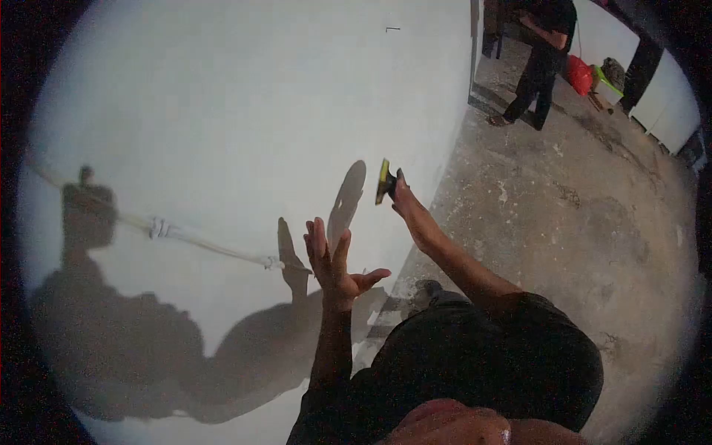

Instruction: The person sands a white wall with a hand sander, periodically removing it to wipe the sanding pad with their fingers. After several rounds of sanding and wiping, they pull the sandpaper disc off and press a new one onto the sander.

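My right hand [403, 199] grips a hand-held block with a black handle and a yellow face [383, 182]; its exact kind is not clear. The block's yellow side faces the white wall [245, 111], slightly apart from it as far as I can tell. My left hand [337, 271] is raised in front of the wall with fingers spread and nothing in it. Behind it, a pale pipe or cable [215, 246] with whitish wrapped spots runs slantwise along the wall. Shadows of my body, both arms and the block fall across the wall.
A stained concrete floor [549, 222] stretches to the right of the wall. Another person in dark clothes [538, 74] stands near the wall's far end. Beyond are a red bag [579, 76] and a green-and-white box [607, 90]. A small dark hook [392, 29] sits high on the wall.
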`<state>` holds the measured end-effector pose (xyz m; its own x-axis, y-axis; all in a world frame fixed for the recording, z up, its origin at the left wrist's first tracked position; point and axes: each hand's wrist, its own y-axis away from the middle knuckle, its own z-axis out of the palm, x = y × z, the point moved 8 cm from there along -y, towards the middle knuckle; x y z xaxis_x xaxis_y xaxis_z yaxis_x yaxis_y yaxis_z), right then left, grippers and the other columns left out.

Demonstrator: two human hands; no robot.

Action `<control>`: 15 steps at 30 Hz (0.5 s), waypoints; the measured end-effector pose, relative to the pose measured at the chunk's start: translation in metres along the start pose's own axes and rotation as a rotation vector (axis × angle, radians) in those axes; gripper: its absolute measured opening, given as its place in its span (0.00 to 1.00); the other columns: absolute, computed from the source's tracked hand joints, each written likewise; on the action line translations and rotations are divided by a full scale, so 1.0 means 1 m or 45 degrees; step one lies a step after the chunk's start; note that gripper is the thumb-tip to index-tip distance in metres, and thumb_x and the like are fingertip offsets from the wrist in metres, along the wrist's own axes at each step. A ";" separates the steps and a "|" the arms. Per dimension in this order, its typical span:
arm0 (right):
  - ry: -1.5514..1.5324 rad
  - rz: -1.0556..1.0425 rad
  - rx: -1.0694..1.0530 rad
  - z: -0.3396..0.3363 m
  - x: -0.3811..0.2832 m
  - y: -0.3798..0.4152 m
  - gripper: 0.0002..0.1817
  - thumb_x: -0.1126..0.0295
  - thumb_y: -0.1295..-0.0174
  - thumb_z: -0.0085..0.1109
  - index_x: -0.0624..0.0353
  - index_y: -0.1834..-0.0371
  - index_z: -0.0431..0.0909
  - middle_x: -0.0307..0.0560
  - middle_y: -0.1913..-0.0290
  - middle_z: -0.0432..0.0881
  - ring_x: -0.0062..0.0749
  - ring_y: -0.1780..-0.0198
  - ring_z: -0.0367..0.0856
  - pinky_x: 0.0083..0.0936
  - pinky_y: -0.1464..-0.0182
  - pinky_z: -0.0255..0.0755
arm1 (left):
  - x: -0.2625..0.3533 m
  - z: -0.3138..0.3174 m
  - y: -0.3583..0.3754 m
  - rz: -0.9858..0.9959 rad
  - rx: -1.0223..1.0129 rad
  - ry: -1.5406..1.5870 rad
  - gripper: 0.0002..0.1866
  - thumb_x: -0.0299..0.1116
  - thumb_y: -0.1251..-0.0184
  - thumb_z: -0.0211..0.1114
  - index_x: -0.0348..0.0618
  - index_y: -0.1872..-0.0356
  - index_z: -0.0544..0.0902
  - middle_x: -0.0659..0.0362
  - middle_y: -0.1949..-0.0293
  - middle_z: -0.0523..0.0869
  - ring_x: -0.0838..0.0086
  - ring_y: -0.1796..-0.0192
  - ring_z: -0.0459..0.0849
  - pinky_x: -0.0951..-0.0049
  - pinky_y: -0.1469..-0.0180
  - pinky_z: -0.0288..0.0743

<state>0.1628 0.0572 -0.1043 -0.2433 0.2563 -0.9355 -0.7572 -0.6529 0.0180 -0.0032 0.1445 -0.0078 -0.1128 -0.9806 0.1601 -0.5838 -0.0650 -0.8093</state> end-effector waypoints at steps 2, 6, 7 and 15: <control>0.182 0.001 0.059 0.002 -0.012 -0.018 0.46 0.34 0.25 0.28 0.53 0.17 0.29 0.63 0.17 0.40 0.51 0.16 0.37 0.47 0.19 0.38 | -0.003 -0.001 -0.001 0.009 0.013 -0.015 0.51 0.80 0.47 0.61 0.58 0.27 0.69 0.37 0.23 0.59 0.40 0.21 0.55 0.35 0.24 0.46; 0.397 -0.178 0.079 0.018 -0.031 -0.053 0.42 0.41 0.22 0.29 0.54 0.17 0.28 0.66 0.18 0.38 0.53 0.17 0.33 0.44 0.19 0.37 | -0.009 -0.002 0.004 0.123 0.162 -0.106 0.47 0.79 0.43 0.58 0.58 0.29 0.72 0.39 0.25 0.61 0.41 0.21 0.55 0.36 0.24 0.47; 0.442 -0.284 0.078 0.022 -0.034 -0.060 0.41 0.43 0.21 0.30 0.53 0.17 0.28 0.67 0.18 0.38 0.54 0.17 0.33 0.43 0.19 0.37 | -0.018 0.001 0.013 0.077 0.198 -0.107 0.45 0.77 0.43 0.59 0.57 0.32 0.75 0.38 0.25 0.62 0.39 0.22 0.56 0.33 0.25 0.49; 1.027 -0.677 0.090 0.039 -0.043 -0.063 0.43 0.55 0.21 0.42 0.68 0.20 0.28 0.72 0.19 0.38 0.67 0.18 0.33 0.53 0.20 0.34 | -0.023 0.022 0.013 0.211 0.000 -0.354 0.34 0.74 0.35 0.54 0.60 0.43 0.82 0.46 0.29 0.70 0.45 0.24 0.63 0.40 0.25 0.54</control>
<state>0.1971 0.1152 -0.0513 0.6106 -0.0776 -0.7881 -0.6894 -0.5419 -0.4808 0.0093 0.1623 -0.0339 0.0179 -0.9908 -0.1342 -0.5756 0.0995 -0.8116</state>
